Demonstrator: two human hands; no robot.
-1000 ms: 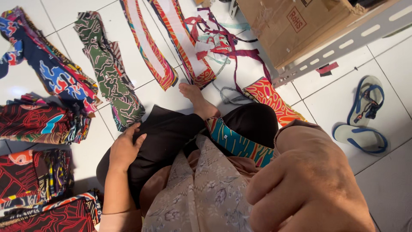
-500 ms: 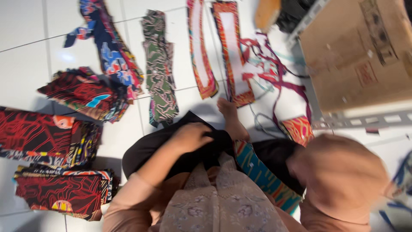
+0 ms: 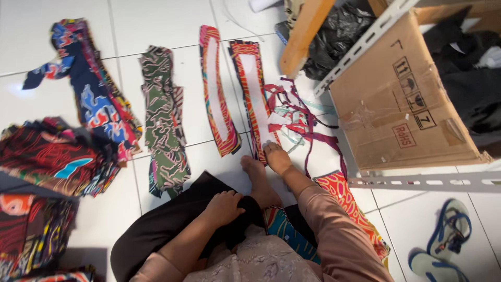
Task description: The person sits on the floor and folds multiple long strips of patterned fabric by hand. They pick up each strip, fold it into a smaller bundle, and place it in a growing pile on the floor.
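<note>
white tile floor [image 3: 172,21] w/ batik fabric pieces laid out, person sitting on it. big cardboard box [image 3: 402,109] at right under a metal shelf rail [image 3: 422,183]. stacks of red/black folded cloth [image 3: 47,162] at left, blue patterned strip [image 3: 91,99] and green camo-like strip [image 3: 164,125] beside them. two long red/orange cut-out frame strips [image 3: 250,94] mid floor, near end of one touching the right hand; tangle of maroon scrap trimmings [image 3: 297,117] just beside. right hand [image 3: 276,156] reaches fwd, fingers down flat on strip end, not clenched, can't tell if it pinches cloth. left hand [image 3: 224,206] loosely curled, resting on black trouser knee [image 3: 172,224], holds nothing. bare foot [image 3: 258,180] between the hands. blue sandals [image 3: 443,240] lower right
</note>
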